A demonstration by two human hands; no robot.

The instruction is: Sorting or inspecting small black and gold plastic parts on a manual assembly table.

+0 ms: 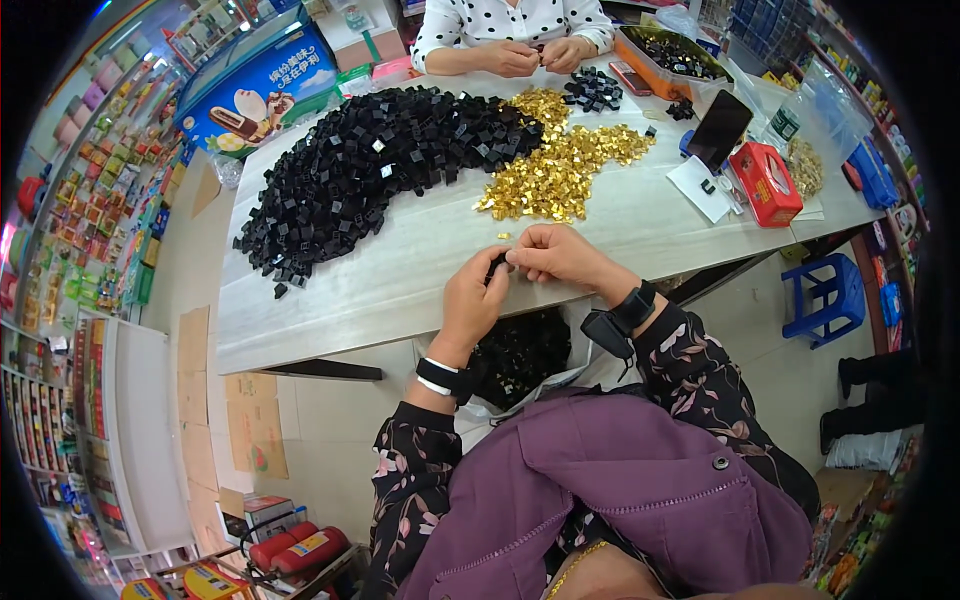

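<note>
Over the near edge of the table, my left hand (470,303) is closed around a small black plastic piece (496,264). My right hand (563,257) meets it there with thumb and forefinger pinched together; anything between those fingertips is too small to make out. Just beyond my hands lies a loose gold piece (504,236). Farther off spreads a heap of small gold metal pieces (548,178), bordering a large pile of black square plastic pieces (350,165) on the left. Below the table edge, between my forearms, a white bag (580,350) holds many black pieces.
Across the table (400,260), another person's hands (540,58) work beside a small black cluster (594,90). To the right stand an orange bin (640,65), a propped phone (720,130) and a red tissue box (768,185). A blue stool (825,298) stands on the floor.
</note>
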